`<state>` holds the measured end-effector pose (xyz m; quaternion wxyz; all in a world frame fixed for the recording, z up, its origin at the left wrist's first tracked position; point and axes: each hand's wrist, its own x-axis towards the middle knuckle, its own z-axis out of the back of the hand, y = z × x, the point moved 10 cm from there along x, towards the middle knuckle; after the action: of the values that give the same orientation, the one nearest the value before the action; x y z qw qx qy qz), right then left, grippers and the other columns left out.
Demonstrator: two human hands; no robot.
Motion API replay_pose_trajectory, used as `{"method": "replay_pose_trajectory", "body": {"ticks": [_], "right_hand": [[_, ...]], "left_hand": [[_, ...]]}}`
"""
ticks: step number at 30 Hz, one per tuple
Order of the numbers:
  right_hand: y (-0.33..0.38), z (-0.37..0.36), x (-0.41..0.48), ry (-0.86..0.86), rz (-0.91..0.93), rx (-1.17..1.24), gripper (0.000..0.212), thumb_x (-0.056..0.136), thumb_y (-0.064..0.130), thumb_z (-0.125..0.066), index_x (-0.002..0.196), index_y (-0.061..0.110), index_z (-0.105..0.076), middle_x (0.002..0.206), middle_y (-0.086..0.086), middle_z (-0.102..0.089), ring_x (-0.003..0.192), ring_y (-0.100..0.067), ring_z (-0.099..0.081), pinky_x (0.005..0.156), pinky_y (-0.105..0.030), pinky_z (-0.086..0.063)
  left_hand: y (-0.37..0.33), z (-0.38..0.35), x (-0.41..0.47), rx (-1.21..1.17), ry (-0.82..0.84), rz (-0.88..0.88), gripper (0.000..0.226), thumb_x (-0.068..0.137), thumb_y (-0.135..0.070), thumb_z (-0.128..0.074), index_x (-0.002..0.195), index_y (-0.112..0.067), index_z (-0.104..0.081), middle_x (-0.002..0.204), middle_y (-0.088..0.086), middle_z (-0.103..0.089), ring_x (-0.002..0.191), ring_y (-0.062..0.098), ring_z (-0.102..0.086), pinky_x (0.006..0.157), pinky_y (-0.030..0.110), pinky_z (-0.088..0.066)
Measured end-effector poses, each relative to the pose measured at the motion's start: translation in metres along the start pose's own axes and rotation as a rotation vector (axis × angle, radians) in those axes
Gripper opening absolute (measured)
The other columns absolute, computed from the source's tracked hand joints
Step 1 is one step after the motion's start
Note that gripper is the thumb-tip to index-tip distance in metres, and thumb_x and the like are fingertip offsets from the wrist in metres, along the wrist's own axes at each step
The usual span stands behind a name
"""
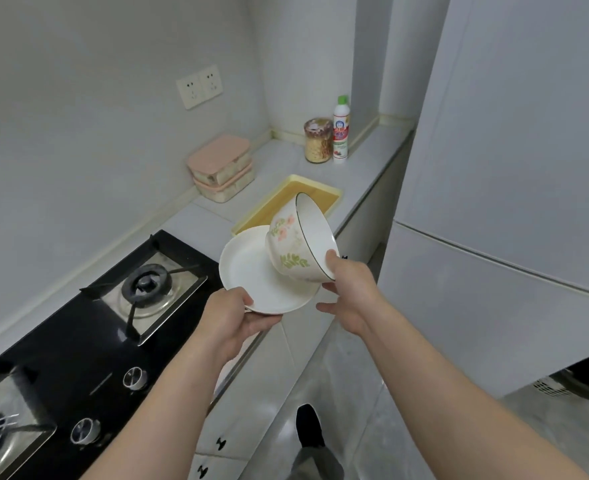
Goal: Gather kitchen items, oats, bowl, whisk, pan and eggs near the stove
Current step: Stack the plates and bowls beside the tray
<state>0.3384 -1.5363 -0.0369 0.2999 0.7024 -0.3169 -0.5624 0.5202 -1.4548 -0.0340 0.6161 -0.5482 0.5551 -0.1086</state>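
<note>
A white bowl [298, 242] with pink flowers and green leaves is tipped on its side, its mouth facing right. My right hand [350, 289] pinches its lower rim, thumb on the rim. Under the bowl is a plain white plate [248, 271], which my left hand [229, 313] grips by its near edge. Both are held in the air just right of the black gas stove [78, 334], above the counter edge. A jar of what may be oats [318, 140] stands at the back of the counter.
A yellow-rimmed wooden board [306, 192] lies on the grey counter behind the bowl. Two stacked pink-lidded containers [222, 168] sit by the wall, and a white bottle with a green cap [340, 129] stands beside the jar. A tall white fridge [514, 168] bounds the right.
</note>
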Motion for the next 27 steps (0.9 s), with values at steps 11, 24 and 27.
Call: {"method": "replay_pose_trajectory", "body": {"ticks": [11, 24, 27], "right_hand": [[0.106, -0.014, 0.143, -0.067, 0.03, 0.066, 0.034, 0.102, 0.035, -0.046, 0.124, 0.012, -0.059, 0.114, -0.006, -0.066, 0.104, -0.027, -0.062, 0.093, -0.053, -0.053], [0.163, -0.048, 0.296, 0.043, -0.078, 0.105, 0.03, 0.105, 0.03, -0.044, 0.123, 0.011, -0.058, 0.107, -0.006, -0.067, 0.101, -0.029, -0.062, 0.084, -0.048, -0.058], [0.177, -0.054, 0.331, 0.074, -0.131, 0.119, 0.025, 0.104, 0.027, -0.047, 0.12, 0.012, -0.059, 0.105, -0.005, -0.066, 0.099, -0.028, -0.062, 0.082, -0.047, -0.057]], "left_hand": [[-0.081, -0.1, 0.159, 0.047, 0.149, 0.054, 0.038, 0.088, 0.011, -0.033, 0.123, -0.004, -0.039, 0.113, 0.023, -0.053, 0.099, 0.05, -0.064, 0.085, 0.057, -0.056], [-0.13, -0.138, 0.284, 0.11, 0.05, 0.088, 0.038, 0.092, 0.007, -0.037, 0.128, 0.002, -0.045, 0.109, 0.02, -0.061, 0.095, 0.044, -0.068, 0.091, 0.056, -0.055], [-0.14, -0.145, 0.307, 0.13, -0.005, 0.088, 0.031, 0.094, 0.005, -0.042, 0.122, -0.002, -0.051, 0.105, 0.019, -0.067, 0.091, 0.039, -0.071, 0.084, 0.047, -0.06]]}}
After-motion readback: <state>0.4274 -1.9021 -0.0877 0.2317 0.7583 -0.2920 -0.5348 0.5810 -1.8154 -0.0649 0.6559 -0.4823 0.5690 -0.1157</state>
